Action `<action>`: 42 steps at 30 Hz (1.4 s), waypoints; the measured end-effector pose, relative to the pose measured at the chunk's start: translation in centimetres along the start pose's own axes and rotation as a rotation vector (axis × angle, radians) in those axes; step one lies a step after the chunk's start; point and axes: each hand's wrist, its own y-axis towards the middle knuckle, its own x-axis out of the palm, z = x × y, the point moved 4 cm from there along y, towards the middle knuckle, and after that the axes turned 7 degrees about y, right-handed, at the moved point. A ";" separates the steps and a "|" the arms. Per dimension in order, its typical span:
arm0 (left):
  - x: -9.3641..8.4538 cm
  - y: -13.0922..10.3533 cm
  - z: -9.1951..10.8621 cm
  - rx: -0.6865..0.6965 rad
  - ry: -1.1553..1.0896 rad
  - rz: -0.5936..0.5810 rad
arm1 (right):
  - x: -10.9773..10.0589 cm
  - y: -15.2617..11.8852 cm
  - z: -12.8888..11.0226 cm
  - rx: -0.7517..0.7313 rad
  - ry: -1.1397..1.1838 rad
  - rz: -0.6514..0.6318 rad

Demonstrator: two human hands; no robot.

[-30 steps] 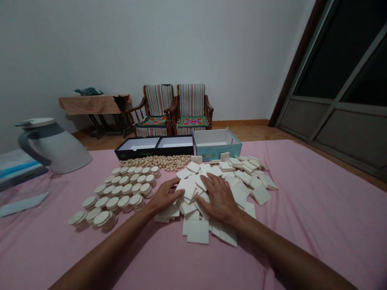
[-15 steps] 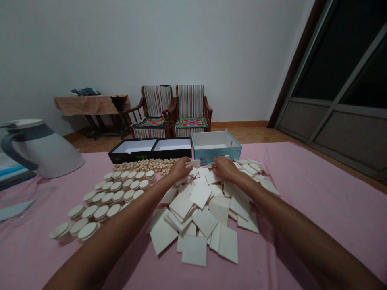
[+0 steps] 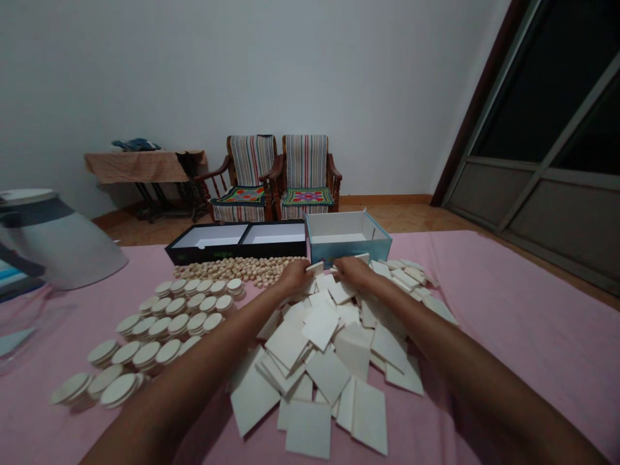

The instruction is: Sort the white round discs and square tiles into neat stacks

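A heap of thin, pale square wooden tiles (image 3: 321, 323) spreads over the pink cloth between my arms. At the far side of the heap, my left hand (image 3: 295, 276) is closed on a square tile (image 3: 314, 267), which sticks out past its fingertips. My right hand (image 3: 352, 272) is closed at the heap's far edge, just in front of the light blue box (image 3: 349, 248). A pale tile edge shows at its fingertips, and its fingers are partly hidden by the back of the hand.
Stacks of round wooden discs (image 3: 159, 328) stand in rows at left. Behind them lie many small wooden pieces (image 3: 237, 268) beside a black two-section box (image 3: 237, 241). A grey-white jug (image 3: 72, 242) stands far left on the pink cloth (image 3: 523, 310). Two striped chairs (image 3: 305, 171) are beyond.
My left hand has moved slightly right and nearer, with the tile at its fingertips now tilted. My right hand has shifted slightly, staying by the blue box. The view has moved a little closer.
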 end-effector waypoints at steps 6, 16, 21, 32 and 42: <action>0.5 -0.5 1.0 0.095 -0.110 -0.018 | -0.5 -0.5 -0.2 -0.091 0.097 -0.079; -0.2 -2.6 1.9 0.243 -0.392 -0.160 | -3.0 -4.1 -1.6 -0.248 0.282 -0.094; -1.8 -5.1 4.1 0.343 -0.453 -0.237 | -4.1 -7.6 -3.2 -0.328 0.316 -0.046; -3.6 -10.9 5.7 0.448 -0.364 -0.285 | -4.7 -14.4 -3.4 -0.352 0.325 -0.044; -3.1 -11.7 5.0 0.439 -0.298 -0.179 | -3.8 -4.0 4.0 0.036 -0.030 0.242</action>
